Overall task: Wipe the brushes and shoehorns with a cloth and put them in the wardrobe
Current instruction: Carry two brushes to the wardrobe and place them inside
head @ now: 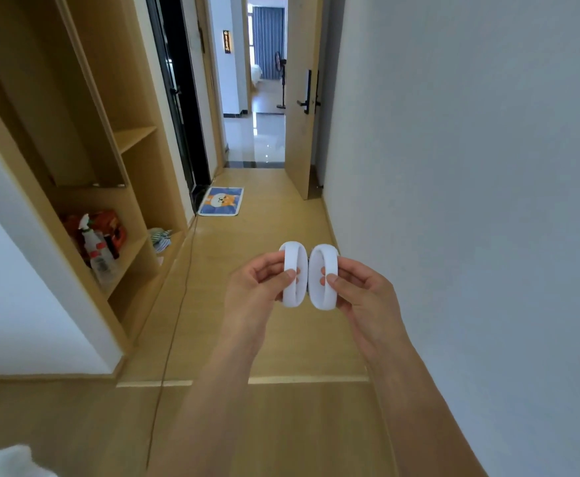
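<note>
- left hand (pixel 264 287) pinches white oval brush (pixel 293 274), thumb on its loop handle
- right hand (pixel 354 290) pinches second white brush (pixel 323 276), touching the first, between both hands
- wardrobe (pixel 85 139) far left of left hand, spray bottle (pixel 95 249) on shelf

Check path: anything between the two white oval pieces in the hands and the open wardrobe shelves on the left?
Nothing visible blocks it. The left hand and right hand each hold a white oval piece; the wardrobe shelves stand open, across bare floor.
</note>
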### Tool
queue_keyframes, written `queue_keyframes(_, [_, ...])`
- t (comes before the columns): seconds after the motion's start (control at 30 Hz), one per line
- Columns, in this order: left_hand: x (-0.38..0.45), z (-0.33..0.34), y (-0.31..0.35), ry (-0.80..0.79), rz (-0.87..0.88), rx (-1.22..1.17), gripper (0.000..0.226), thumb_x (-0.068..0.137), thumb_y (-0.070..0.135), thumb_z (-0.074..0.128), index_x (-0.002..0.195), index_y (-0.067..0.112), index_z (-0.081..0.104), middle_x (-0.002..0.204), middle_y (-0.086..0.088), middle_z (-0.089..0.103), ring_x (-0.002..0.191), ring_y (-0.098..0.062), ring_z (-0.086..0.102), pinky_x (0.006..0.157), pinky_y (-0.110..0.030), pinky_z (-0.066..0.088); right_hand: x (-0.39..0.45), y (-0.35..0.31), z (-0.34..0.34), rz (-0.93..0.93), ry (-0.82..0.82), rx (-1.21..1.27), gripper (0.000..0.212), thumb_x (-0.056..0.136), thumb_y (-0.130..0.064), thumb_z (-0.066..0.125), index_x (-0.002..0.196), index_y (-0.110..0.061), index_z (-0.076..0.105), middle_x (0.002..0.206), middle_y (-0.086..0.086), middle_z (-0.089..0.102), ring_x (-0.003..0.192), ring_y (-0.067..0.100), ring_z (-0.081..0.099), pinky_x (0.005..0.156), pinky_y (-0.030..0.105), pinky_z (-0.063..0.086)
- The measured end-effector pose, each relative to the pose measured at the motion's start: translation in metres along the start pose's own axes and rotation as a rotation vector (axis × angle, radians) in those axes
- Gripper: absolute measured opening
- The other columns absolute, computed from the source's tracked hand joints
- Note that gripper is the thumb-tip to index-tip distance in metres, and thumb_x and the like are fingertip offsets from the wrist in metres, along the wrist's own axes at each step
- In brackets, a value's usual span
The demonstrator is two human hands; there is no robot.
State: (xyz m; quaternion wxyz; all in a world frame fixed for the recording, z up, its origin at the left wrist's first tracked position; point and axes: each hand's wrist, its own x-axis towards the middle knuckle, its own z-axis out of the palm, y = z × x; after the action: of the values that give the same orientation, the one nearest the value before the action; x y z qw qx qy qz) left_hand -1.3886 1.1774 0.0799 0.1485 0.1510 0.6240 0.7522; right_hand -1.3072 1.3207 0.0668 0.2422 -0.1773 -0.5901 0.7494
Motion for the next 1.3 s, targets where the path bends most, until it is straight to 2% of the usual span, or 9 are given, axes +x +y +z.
queue_keyframes(0.2, [0.126,-0.019,0.009,0.012,0.012,0.029,0.028,0.087,0.0,0.067,0.101,0.024,0.073,0.096,0.0,0.077,0.09,-0.019,0.072,0.079,-0.037,0.055,0.12,0.009,0.044,0.013,-0.015,0.018,0.033,0.088,-0.004,0.069,0.119,-0.015,0.071,0.107,0.003,0.077,0.103,0.02,0.073,0.089,0.037,0.057])
queue_keyframes(0.37, [0.213,-0.029,-0.001,0.052,0.01,0.034,0.03,0.087,-0.001,0.066,0.098,0.025,0.073,0.096,-0.002,0.077,0.089,-0.02,0.072,0.079,-0.041,0.055,0.209,0.027,0.067,0.028,-0.034,0.038,0.034,0.09,-0.002,0.067,0.122,-0.012,0.069,0.109,0.005,0.076,0.105,0.023,0.072,0.093,0.041,0.057])
queue_keyframes(0.5, [0.284,-0.035,-0.014,0.098,0.019,0.054,0.028,0.088,-0.001,0.065,0.102,0.022,0.073,0.098,-0.004,0.076,0.093,-0.024,0.072,0.081,-0.045,0.055,0.286,0.044,0.083,0.03,-0.052,0.039,0.03,0.09,0.0,0.067,0.116,-0.013,0.072,0.104,0.006,0.077,0.101,0.024,0.073,0.09,0.043,0.057])
queue_keyframes(0.7, [0.409,-0.027,-0.018,0.209,0.051,0.083,0.027,0.087,-0.001,0.065,0.102,0.02,0.073,0.094,-0.004,0.076,0.087,-0.018,0.072,0.08,-0.043,0.055,0.428,0.052,0.104,0.048,-0.17,0.042,0.033,0.091,0.002,0.064,0.122,-0.009,0.069,0.106,0.007,0.077,0.101,0.023,0.071,0.085,0.038,0.057])
queue_keyframes(0.8, [0.476,-0.019,-0.008,0.285,0.067,0.082,0.027,0.087,-0.002,0.066,0.102,0.019,0.072,0.092,-0.002,0.077,0.084,-0.016,0.072,0.077,-0.039,0.055,0.506,0.043,0.118,0.038,-0.232,0.034,0.034,0.09,0.002,0.065,0.122,-0.009,0.069,0.108,0.008,0.076,0.103,0.024,0.071,0.089,0.042,0.056])
queue_keyframes(1.0, [0.585,-0.02,-0.005,0.435,0.07,0.074,0.027,0.087,-0.002,0.066,0.111,0.011,0.07,0.102,-0.017,0.073,0.098,-0.036,0.068,0.085,-0.052,0.053,0.63,0.049,0.149,0.064,-0.326,0.042,0.032,0.089,0.004,0.065,0.117,-0.009,0.071,0.104,0.008,0.077,0.096,0.02,0.072,0.087,0.042,0.055])
queue_keyframes(1.13, [0.646,-0.033,-0.009,0.491,0.065,0.086,0.025,0.088,0.0,0.066,0.107,0.015,0.071,0.098,-0.01,0.075,0.094,-0.031,0.07,0.085,-0.051,0.054,0.697,0.067,0.174,0.097,-0.368,0.055,0.032,0.088,0.001,0.067,0.118,-0.01,0.071,0.104,0.006,0.077,0.096,0.02,0.073,0.083,0.039,0.057])
queue_keyframes(1.3, [0.73,-0.056,-0.022,0.505,0.077,0.078,0.023,0.088,-0.001,0.066,0.107,0.013,0.071,0.096,-0.009,0.075,0.086,-0.022,0.07,0.077,-0.042,0.053,0.777,0.091,0.206,0.102,-0.364,0.057,0.028,0.087,-0.001,0.069,0.114,-0.01,0.073,0.1,0.008,0.078,0.094,0.022,0.074,0.082,0.041,0.057])
